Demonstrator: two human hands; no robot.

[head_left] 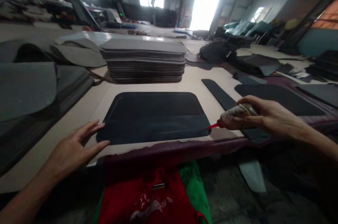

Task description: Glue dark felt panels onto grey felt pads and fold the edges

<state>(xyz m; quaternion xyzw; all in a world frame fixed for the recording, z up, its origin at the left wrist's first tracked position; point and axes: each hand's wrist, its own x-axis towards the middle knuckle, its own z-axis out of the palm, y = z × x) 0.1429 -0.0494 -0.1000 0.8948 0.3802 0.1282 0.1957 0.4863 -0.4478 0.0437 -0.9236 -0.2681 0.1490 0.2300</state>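
A black rounded panel (pixel 155 104) lies flat on the table in front of me, with a dark strip (pixel 153 127) across its near part. My left hand (pixel 76 143) is at the panel's left end, fingers apart, the fingertips at its edge. In my right hand (pixel 264 115) is a squeeze bottle (pixel 235 115) with a red pointed nozzle, held tilted on its side. The nozzle's tip is at the right end of the strip; whether it touches I cannot tell.
Behind the panel stands a tall stack of grey panels (pixel 145 62). A narrow dark strip (pixel 219 94) and another dark panel (pixel 277 99) lie to the right. Large grey sheets (pixel 26 90) are piled at the left. A dark bag-like bundle (pixel 216 51) sits farther back.
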